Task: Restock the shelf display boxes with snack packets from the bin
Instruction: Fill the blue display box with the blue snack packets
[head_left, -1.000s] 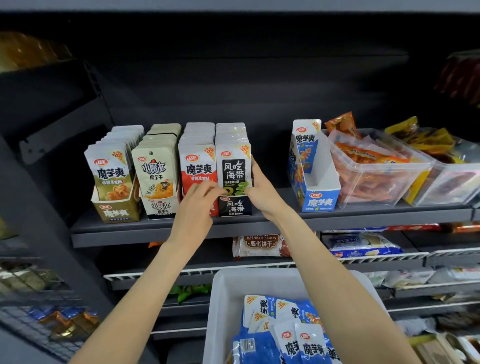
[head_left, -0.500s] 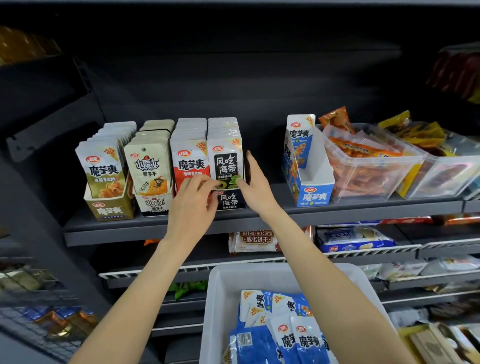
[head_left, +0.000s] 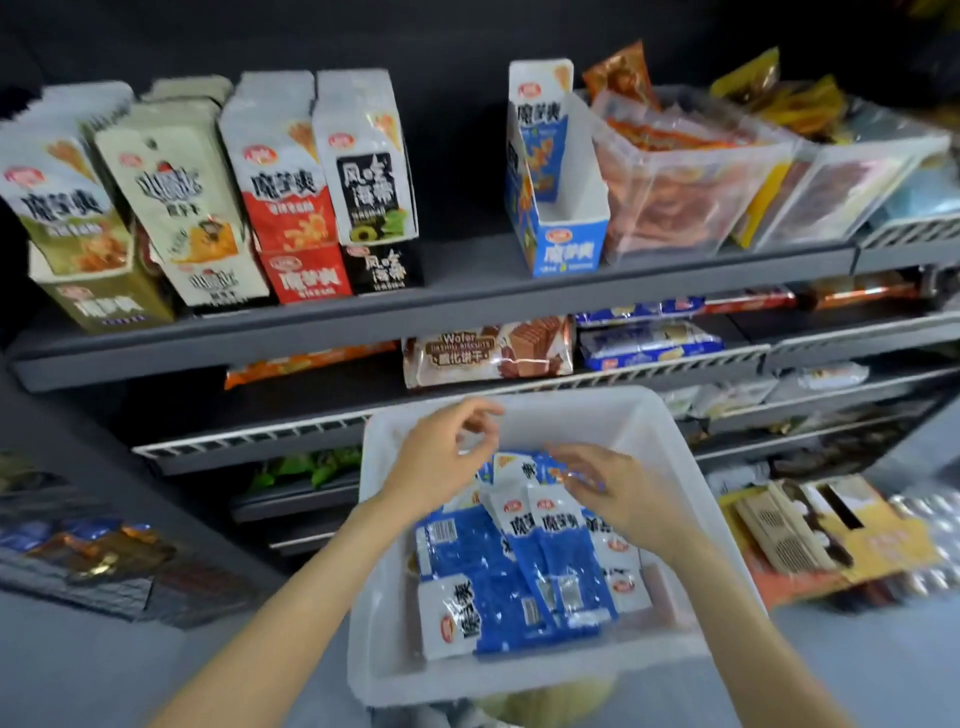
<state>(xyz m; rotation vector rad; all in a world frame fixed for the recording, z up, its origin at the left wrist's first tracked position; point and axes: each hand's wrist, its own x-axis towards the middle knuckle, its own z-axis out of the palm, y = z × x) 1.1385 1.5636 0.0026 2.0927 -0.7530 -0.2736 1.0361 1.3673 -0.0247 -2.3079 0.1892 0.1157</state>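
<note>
Restocking looked partly done: four display boxes (head_left: 223, 208) at the shelf's (head_left: 467, 306) left end stood full, while the blue box (head_left: 558, 197) held one packet. Blue packets (head_left: 514, 566) lay in the bin (head_left: 691, 499); left hand (head_left: 441, 462) and right hand (head_left: 618, 493) hovered above them, fingers loosely spread, gripping nothing.

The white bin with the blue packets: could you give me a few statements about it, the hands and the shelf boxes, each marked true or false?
1. Both hands, left hand and right hand, are over the white bin. True.
2. The blue display box on the shelf is packed full. False: only one packet shows at its back, and the rest is bare.
3. The packets in the bin are red. False: they are blue and white.
4. The black display box stands next to the red display box. True.
5. The left hand has a packet in its grip. False: its fingers are loosely curled, holding nothing.
</note>
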